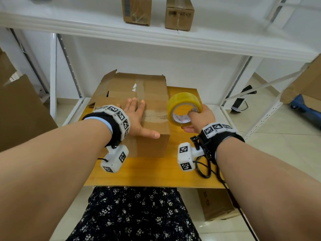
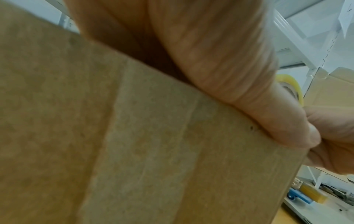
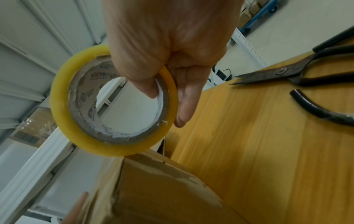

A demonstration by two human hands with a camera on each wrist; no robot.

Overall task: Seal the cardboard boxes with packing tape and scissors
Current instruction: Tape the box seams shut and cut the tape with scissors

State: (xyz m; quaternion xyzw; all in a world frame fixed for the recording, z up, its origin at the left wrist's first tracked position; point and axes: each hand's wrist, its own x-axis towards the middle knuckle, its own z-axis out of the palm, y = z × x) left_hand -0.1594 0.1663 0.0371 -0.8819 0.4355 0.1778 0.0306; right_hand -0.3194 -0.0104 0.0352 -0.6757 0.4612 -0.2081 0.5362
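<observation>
The cardboard box (image 1: 139,108) on the wooden table (image 1: 156,169) is pressed by the flat, open-fingered left hand (image 1: 137,117). The tape roll (image 1: 184,106) is gripped beside it by the right hand (image 1: 199,119). Scissors (image 3: 298,74), probably lying flat, are shown only in the right wrist view.

The cardboard box (image 1: 139,108) sat on the wooden table, its brown top flaps folded shut, its far flap ragged and standing up, strips of old tape across the top. My roll of yellowish packing tape (image 1: 184,108) stood on edge above the table, just right of the box. The dark metal scissors (image 3: 298,72) lay flat on the table, blades closed.
</observation>
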